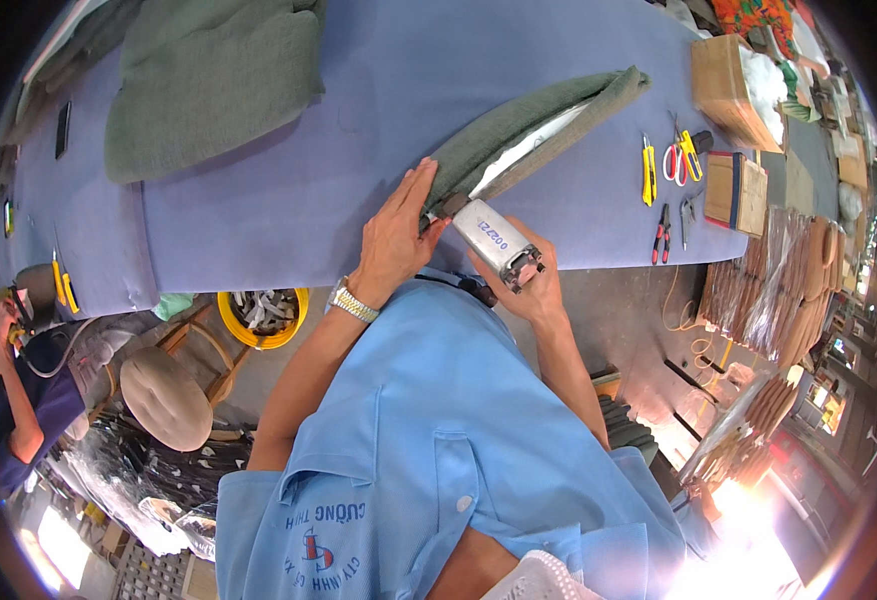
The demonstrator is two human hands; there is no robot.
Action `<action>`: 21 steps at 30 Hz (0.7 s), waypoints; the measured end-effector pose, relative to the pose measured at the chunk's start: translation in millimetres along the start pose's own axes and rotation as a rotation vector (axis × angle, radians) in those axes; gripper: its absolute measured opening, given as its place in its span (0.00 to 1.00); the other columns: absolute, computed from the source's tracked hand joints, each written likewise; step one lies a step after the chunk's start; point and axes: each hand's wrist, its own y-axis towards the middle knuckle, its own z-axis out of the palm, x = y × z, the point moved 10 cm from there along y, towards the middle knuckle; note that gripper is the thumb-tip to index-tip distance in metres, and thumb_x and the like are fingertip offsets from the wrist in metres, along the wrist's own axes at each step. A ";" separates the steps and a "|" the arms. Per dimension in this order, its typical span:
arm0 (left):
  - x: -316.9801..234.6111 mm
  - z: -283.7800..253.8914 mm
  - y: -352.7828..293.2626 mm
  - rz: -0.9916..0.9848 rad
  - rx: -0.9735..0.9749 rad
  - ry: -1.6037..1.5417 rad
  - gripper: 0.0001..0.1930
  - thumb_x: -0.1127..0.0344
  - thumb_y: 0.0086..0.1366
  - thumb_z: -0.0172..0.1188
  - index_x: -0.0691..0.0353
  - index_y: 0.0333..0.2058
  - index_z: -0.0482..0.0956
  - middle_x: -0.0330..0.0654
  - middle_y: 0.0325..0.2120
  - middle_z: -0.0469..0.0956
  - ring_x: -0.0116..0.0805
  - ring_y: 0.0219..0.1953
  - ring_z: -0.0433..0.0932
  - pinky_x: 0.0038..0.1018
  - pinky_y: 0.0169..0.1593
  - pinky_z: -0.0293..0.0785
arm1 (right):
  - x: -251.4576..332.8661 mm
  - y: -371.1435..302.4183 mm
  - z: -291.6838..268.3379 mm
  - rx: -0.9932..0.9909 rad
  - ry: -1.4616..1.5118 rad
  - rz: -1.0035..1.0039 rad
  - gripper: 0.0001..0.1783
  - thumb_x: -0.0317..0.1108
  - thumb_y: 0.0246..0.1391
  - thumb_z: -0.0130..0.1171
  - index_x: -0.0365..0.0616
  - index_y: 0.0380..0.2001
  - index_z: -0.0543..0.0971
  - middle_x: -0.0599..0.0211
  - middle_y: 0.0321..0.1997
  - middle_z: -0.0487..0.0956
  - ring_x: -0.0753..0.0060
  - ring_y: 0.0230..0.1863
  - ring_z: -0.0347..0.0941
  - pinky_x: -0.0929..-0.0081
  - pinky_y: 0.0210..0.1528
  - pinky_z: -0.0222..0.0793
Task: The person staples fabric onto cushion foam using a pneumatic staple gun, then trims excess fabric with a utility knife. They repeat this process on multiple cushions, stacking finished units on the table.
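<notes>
A long, dark green fabric cushion piece lies across the blue table, with a white inside showing along its open slit. My left hand holds its near end, fingers laid along the fabric and thumb against the end. My right hand is closed around a boxy silver metal tool that resembles a staple gun. The tool's front touches the near end of the cushion piece, close to my left thumb. My right fingertips are partly hidden behind the tool.
A folded green fabric piece lies on the table at far left. Yellow cutters, red-handled scissors and pliers lie right, near a cardboard box. A yellow-rimmed bucket of scraps stands below; another person works at left.
</notes>
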 end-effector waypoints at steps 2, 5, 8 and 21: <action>5.3 4.4 3.5 -0.114 0.094 -0.056 0.45 0.74 0.58 0.68 0.56 0.74 0.58 0.49 0.70 0.67 0.53 0.68 0.70 0.41 0.59 0.80 | -4.8 -2.1 0.7 0.032 0.003 0.023 0.16 0.30 0.53 0.73 0.38 0.44 0.82 0.65 0.34 0.85 0.77 0.34 0.79 0.75 0.38 0.74; 2.6 8.2 2.3 -0.136 0.151 -0.036 0.49 0.78 0.56 0.67 0.53 0.75 0.54 0.48 0.72 0.63 0.52 0.70 0.68 0.42 0.61 0.79 | -17.1 -6.8 2.0 0.033 0.047 0.068 0.22 0.27 0.43 0.74 0.40 0.44 0.80 0.56 0.32 0.82 0.54 0.31 0.80 0.69 0.38 0.75; -0.1 11.1 -0.7 -0.100 0.146 0.005 0.50 0.80 0.54 0.65 0.53 0.75 0.54 0.48 0.74 0.60 0.52 0.71 0.65 0.42 0.61 0.79 | -12.4 -6.1 1.3 0.084 -0.029 0.035 0.17 0.25 0.50 0.72 0.37 0.44 0.81 0.63 0.33 0.83 0.76 0.33 0.78 0.76 0.38 0.74; -6.1 20.4 -8.8 -0.005 0.072 0.078 0.50 0.81 0.53 0.63 0.59 0.75 0.53 0.52 0.73 0.61 0.53 0.71 0.66 0.40 0.62 0.78 | -18.1 -20.5 0.6 0.028 -0.030 -0.044 0.16 0.24 0.49 0.71 0.36 0.43 0.81 0.59 0.36 0.83 0.67 0.33 0.80 0.74 0.38 0.75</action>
